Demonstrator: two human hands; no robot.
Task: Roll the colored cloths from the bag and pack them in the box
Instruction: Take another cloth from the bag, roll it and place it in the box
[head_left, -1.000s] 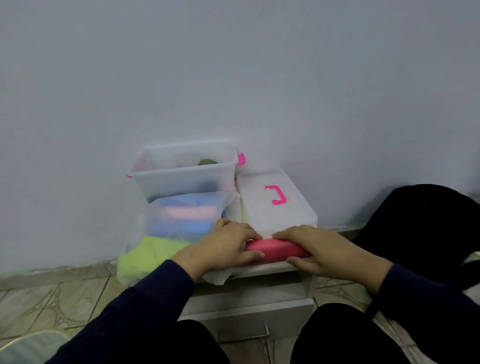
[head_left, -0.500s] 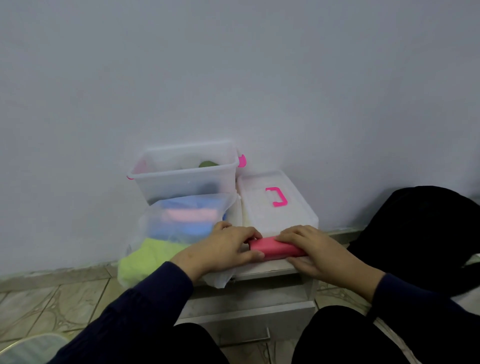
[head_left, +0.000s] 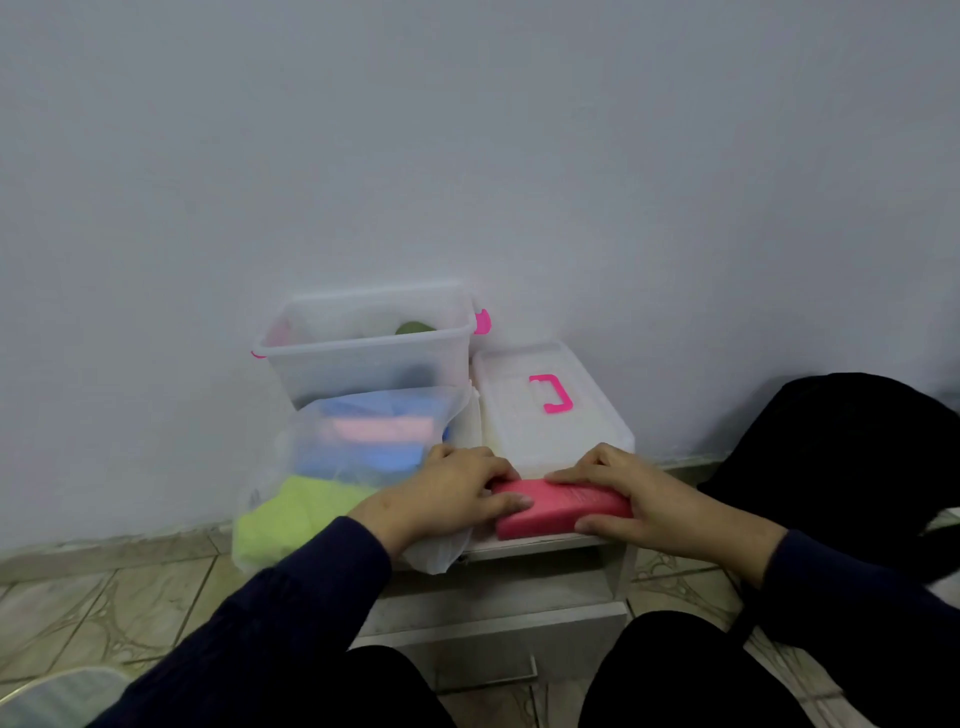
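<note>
Fingers (head_left: 582, 470) of the right hand (head_left: 649, 499) curl over the far edge of the pink cloth roll (head_left: 556, 506), thumb at its near side, so they clamp it. The left hand (head_left: 441, 493) grips the roll's left end, fingers bent over the top and thumb along the front. The roll lies at the near edge of the desk (head_left: 524, 545), a small white stand, just right of the middle. Against the picture half a second earlier, the hands sit a little further apart and more of the pink roll shows between them; the roll looks slightly thicker and flatter on top.

Behind the roll, touching it or nearly so, lies the white lid (head_left: 550, 410) with a pink handle, toward the desk's far right corner. At the far left corner stands the clear box (head_left: 369, 353), a dark green roll inside. In front of it the plastic bag (head_left: 337, 467) holds blue, pink and yellow-green cloths and overhangs the desk's left edge. Bag, box and lid keep their places.
</note>
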